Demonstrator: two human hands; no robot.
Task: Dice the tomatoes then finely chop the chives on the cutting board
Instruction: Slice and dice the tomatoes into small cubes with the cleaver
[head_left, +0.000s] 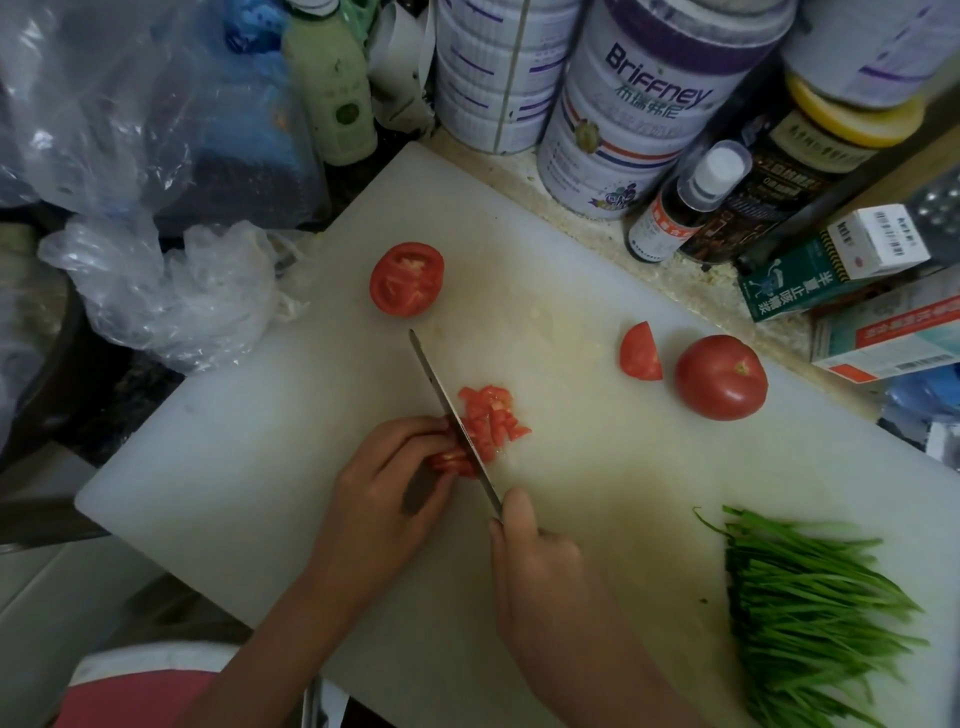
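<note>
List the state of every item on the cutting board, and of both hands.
whole tomato: uncut.
tomato wedge: cut, lying beside the whole tomato.
tomato half: cut face up, untouched.
diced tomato: small pile right of the blade.
tomato slices: partly diced, under the blade.
knife: blade down in the tomato slices.
chives: uncut bundle.
left hand: fingers curled on the tomato slices.
right hand: grips the knife.

The left hand (384, 499) and right hand (540, 566) are bare, and both slim forearms are uncovered up to the picture's lower edge. Past the near left corner of the cutting board (260, 441) shows pinkish-red cloth (140, 696) with a white band along its top, possibly the person's garment, though it is blurred.
</note>
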